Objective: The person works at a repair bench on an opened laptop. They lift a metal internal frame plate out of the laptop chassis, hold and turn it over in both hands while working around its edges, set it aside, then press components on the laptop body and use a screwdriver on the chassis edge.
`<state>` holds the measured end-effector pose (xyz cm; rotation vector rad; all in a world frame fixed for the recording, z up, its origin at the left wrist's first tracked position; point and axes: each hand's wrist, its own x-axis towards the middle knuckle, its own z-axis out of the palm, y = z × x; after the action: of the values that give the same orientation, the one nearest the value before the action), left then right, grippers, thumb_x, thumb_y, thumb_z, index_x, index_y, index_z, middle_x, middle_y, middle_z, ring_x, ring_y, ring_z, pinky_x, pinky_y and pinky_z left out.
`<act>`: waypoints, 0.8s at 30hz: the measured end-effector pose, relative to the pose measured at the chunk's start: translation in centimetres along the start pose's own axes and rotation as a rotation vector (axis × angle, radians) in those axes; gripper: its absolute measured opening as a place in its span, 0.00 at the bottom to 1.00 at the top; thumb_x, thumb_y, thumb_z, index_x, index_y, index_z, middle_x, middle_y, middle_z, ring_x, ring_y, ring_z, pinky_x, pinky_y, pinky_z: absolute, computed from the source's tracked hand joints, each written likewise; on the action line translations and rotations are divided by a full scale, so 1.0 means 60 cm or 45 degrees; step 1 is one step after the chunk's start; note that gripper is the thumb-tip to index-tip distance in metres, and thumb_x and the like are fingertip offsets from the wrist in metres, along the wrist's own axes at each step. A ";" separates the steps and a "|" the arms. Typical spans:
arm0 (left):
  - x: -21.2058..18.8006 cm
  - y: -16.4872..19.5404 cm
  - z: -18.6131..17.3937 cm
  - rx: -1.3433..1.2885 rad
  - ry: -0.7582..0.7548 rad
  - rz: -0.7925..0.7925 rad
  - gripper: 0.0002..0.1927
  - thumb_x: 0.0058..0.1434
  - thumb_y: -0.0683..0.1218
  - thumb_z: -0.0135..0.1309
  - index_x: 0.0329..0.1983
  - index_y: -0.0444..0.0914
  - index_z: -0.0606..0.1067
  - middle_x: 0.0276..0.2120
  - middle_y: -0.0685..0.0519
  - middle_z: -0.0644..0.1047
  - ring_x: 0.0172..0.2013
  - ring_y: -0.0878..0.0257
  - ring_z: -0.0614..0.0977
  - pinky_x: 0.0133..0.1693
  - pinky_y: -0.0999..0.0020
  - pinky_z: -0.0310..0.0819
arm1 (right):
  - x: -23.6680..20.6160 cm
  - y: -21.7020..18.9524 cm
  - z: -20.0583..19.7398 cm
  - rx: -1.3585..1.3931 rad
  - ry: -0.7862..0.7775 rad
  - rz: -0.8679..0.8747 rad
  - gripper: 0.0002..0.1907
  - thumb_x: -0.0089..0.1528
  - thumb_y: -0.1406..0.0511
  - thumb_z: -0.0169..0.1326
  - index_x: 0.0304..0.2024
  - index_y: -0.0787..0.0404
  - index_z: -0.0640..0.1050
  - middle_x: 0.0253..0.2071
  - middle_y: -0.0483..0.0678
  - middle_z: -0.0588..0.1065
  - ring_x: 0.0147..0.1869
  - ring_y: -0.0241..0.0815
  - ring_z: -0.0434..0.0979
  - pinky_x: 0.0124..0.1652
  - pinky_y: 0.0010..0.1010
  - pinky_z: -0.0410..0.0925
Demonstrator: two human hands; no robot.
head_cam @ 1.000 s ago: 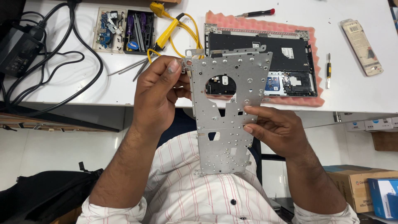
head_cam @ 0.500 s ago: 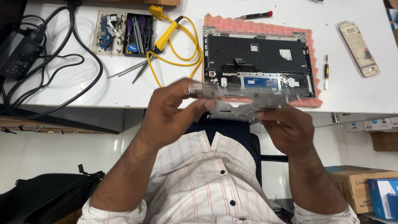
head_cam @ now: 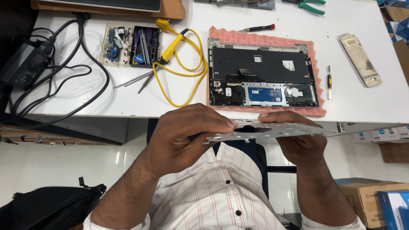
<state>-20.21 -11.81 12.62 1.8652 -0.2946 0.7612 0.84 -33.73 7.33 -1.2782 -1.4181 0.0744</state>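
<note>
Nearest, both hands grip a perforated metal plate (head_cam: 272, 130) held flat, edge-on, over the lap: left hand (head_cam: 187, 136) pinching its left end, right hand (head_cam: 298, 140) clasping from beneath, thumb on top. Beyond, on the white bench (head_cam: 128, 98), an opened laptop base (head_cam: 262, 76) lies on pink foam (head_cam: 317, 111), a yellow cable (head_cam: 187, 68) to its left.

We see a silver-grey metal plate (head_cam: 272, 130) dotted with small holes, above a white shirt (head_cam: 213, 200) with thin red stripes and dark buttons. On the white table (head_cam: 128, 98) lies an opened laptop base (head_cam: 262, 76), black with a blue patch, on pink ridged foam (head_cam: 317, 81). Nearby we see a yellow cable (head_cam: 187, 70), black cords (head_cam: 64, 76), a red-handled screwdriver (head_cam: 257, 28) and green-handled pliers (head_cam: 311, 6).
</note>
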 end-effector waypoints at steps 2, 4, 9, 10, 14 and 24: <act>-0.001 0.005 0.003 0.028 0.025 -0.030 0.15 0.64 0.33 0.59 0.53 0.37 0.78 0.47 0.51 0.83 0.51 0.59 0.87 0.55 0.65 0.82 | -0.001 0.001 -0.001 0.050 -0.008 -0.026 0.13 0.63 0.81 0.55 0.48 0.67 0.75 0.51 0.56 0.80 0.58 0.48 0.84 0.58 0.37 0.79; -0.003 0.009 0.007 0.051 0.078 -0.063 0.16 0.64 0.35 0.62 0.54 0.37 0.76 0.48 0.50 0.83 0.51 0.61 0.86 0.54 0.66 0.82 | -0.002 0.001 -0.003 -0.121 -0.013 0.020 0.11 0.61 0.81 0.57 0.44 0.68 0.78 0.48 0.56 0.81 0.55 0.48 0.85 0.53 0.34 0.79; -0.013 0.013 0.015 -0.098 0.207 -0.043 0.17 0.68 0.34 0.62 0.55 0.36 0.70 0.49 0.47 0.81 0.52 0.63 0.85 0.56 0.69 0.82 | -0.001 -0.002 -0.003 -0.215 -0.058 0.023 0.10 0.59 0.83 0.57 0.40 0.69 0.80 0.48 0.57 0.80 0.54 0.48 0.84 0.51 0.31 0.78; -0.014 0.013 0.017 -0.134 0.224 -0.025 0.16 0.69 0.34 0.62 0.54 0.36 0.69 0.48 0.47 0.81 0.52 0.63 0.85 0.56 0.69 0.82 | 0.001 -0.002 -0.003 -0.213 -0.062 0.023 0.10 0.58 0.83 0.56 0.40 0.69 0.80 0.47 0.56 0.80 0.54 0.48 0.84 0.50 0.31 0.78; -0.018 0.015 0.015 -0.176 0.232 -0.025 0.16 0.70 0.34 0.61 0.53 0.38 0.67 0.46 0.47 0.81 0.50 0.63 0.85 0.53 0.71 0.82 | 0.005 -0.003 0.000 -0.194 -0.062 0.028 0.12 0.58 0.84 0.55 0.40 0.69 0.80 0.47 0.56 0.80 0.54 0.48 0.84 0.51 0.32 0.78; -0.020 0.020 0.005 0.033 0.189 0.006 0.14 0.71 0.37 0.61 0.51 0.39 0.68 0.47 0.47 0.80 0.46 0.65 0.86 0.49 0.72 0.83 | -0.009 0.009 -0.002 -0.274 -0.092 0.042 0.10 0.59 0.81 0.59 0.39 0.67 0.80 0.47 0.55 0.81 0.52 0.45 0.85 0.48 0.30 0.79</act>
<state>-21.65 -12.74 12.69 1.8218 -0.1954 0.9049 1.13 -33.98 6.65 -1.4882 -1.4973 -0.0101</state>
